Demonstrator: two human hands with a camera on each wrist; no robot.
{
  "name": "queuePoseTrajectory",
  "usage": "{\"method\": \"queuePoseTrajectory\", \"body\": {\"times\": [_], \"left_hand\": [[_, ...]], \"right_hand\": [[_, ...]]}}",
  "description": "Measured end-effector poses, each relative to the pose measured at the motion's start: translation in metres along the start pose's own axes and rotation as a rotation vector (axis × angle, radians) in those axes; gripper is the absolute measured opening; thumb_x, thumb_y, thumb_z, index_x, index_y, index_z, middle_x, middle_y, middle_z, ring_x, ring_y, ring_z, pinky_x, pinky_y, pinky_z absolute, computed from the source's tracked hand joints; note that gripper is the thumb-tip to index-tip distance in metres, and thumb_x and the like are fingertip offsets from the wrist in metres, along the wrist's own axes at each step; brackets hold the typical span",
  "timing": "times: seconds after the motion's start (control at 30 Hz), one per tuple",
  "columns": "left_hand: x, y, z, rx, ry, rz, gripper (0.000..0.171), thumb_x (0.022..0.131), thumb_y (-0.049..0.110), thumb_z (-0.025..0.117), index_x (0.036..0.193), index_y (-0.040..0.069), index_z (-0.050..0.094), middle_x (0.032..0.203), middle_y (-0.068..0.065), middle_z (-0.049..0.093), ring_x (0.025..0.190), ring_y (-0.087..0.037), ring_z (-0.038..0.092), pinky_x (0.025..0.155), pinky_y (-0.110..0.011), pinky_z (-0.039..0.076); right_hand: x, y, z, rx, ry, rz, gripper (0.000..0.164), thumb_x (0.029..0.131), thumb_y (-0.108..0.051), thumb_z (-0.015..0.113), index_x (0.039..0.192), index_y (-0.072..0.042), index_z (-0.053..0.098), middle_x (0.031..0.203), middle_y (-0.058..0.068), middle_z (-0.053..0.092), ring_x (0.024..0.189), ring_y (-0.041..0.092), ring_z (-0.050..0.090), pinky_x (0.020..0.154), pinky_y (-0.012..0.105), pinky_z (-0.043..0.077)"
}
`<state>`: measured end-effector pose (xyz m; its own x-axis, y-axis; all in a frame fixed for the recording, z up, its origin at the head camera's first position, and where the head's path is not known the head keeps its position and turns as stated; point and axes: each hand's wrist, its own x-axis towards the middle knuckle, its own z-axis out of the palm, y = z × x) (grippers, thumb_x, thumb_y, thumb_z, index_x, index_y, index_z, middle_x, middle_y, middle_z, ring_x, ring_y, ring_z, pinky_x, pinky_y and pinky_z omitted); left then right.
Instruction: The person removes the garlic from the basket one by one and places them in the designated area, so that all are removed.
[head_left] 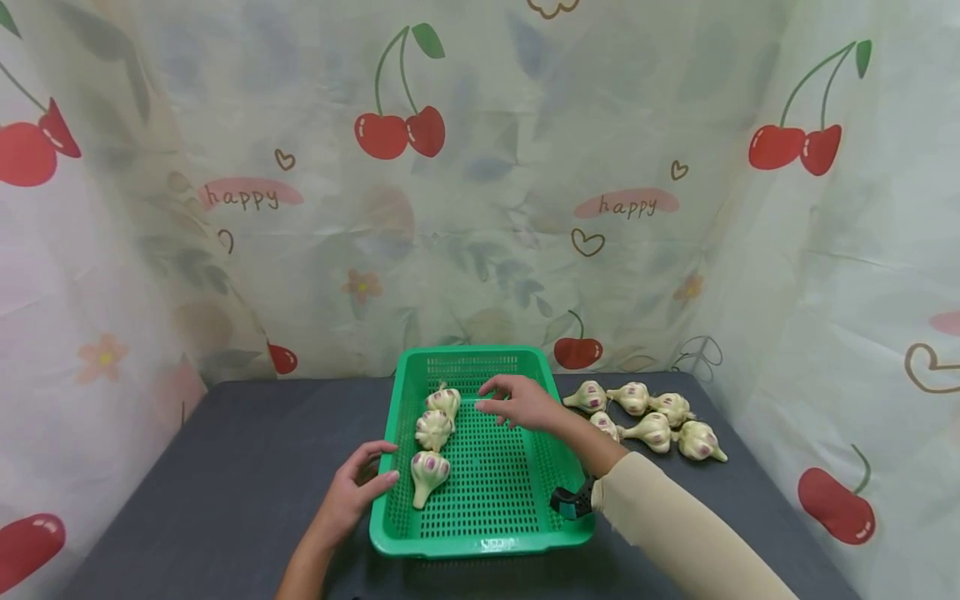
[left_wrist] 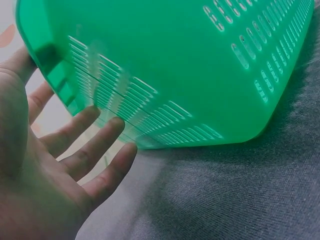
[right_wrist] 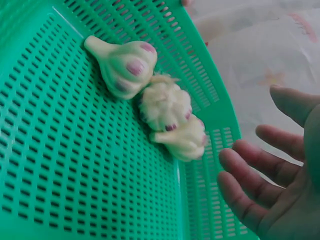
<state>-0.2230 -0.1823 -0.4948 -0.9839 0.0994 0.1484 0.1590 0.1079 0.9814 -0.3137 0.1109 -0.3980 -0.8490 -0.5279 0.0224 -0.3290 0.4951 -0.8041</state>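
Observation:
A green plastic basket with slotted walls stands on the dark table. Along its left side lie three garlic bulbs in a row: a far bulb, a middle bulb and a near bulb. My left hand is at the basket's left rim, fingers spread and thumb by the edge; in the left wrist view its fingers lie against or close to the outer wall. Over the basket's far right part hovers my right hand, fingers loosely bent with nothing between them. The right wrist view shows it apart from the bulbs.
Right of the basket, several more garlic bulbs lie grouped on the dark tabletop. A black band is on the right wrist. A cherry-printed curtain hangs behind the table and at both sides.

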Motion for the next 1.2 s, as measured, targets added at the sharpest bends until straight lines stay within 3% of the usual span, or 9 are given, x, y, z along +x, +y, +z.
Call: {"method": "queuePoseTrajectory", "body": {"times": [0.17,0.43,0.7,0.93,1.2], "left_hand": [[0.000,0.000,0.000,0.000,-0.002,0.000,0.037,0.093,0.013,0.067,0.127,0.007,0.056,0.134,-0.018,0.051,0.120,-0.037,0.052,0.089,-0.041,0.046],[0.000,-0.001,0.000,-0.002,0.001,-0.001,0.036,0.093,0.012,0.067,0.127,0.007,0.057,0.134,-0.018,0.052,0.120,-0.036,0.052,0.089,-0.041,0.045],[0.000,0.000,-0.001,-0.012,-0.001,0.007,0.036,0.092,0.010,0.066,0.126,0.005,0.056,0.132,-0.019,0.053,0.119,-0.036,0.052,0.089,-0.038,0.045],[0.000,0.000,-0.001,-0.044,-0.028,0.004,0.037,0.093,0.010,0.065,0.128,0.003,0.054,0.132,-0.022,0.053,0.120,-0.037,0.052,0.086,-0.034,0.047],[0.000,0.000,-0.002,-0.058,-0.033,0.013,0.037,0.093,0.009,0.065,0.128,0.002,0.053,0.130,-0.024,0.054,0.119,-0.037,0.053,0.085,-0.032,0.048]], "right_hand": [[0.010,-0.001,0.015,-0.001,-0.115,0.021,0.031,0.097,-0.026,0.062,0.121,-0.006,0.063,0.096,0.006,0.064,0.078,0.021,0.063,0.065,0.035,0.052],[0.022,-0.002,0.038,-0.001,-0.344,0.080,0.037,0.097,-0.025,0.062,0.130,-0.007,0.059,0.116,0.012,0.064,0.103,0.039,0.061,0.080,0.053,0.051],[0.028,-0.012,0.057,-0.141,-0.550,0.109,0.052,0.097,-0.028,0.062,0.143,-0.010,0.047,0.134,0.010,0.053,0.121,0.025,0.051,0.083,0.046,0.052],[0.033,-0.014,0.071,-0.337,-0.583,-0.019,0.057,0.097,-0.031,0.061,0.146,-0.007,0.044,0.147,0.006,0.044,0.136,0.020,0.036,0.107,0.032,0.031],[0.036,-0.016,0.077,-0.396,-0.566,0.006,0.058,0.096,-0.033,0.061,0.146,-0.010,0.044,0.149,0.006,0.041,0.138,0.021,0.034,0.108,0.034,0.031]]}}
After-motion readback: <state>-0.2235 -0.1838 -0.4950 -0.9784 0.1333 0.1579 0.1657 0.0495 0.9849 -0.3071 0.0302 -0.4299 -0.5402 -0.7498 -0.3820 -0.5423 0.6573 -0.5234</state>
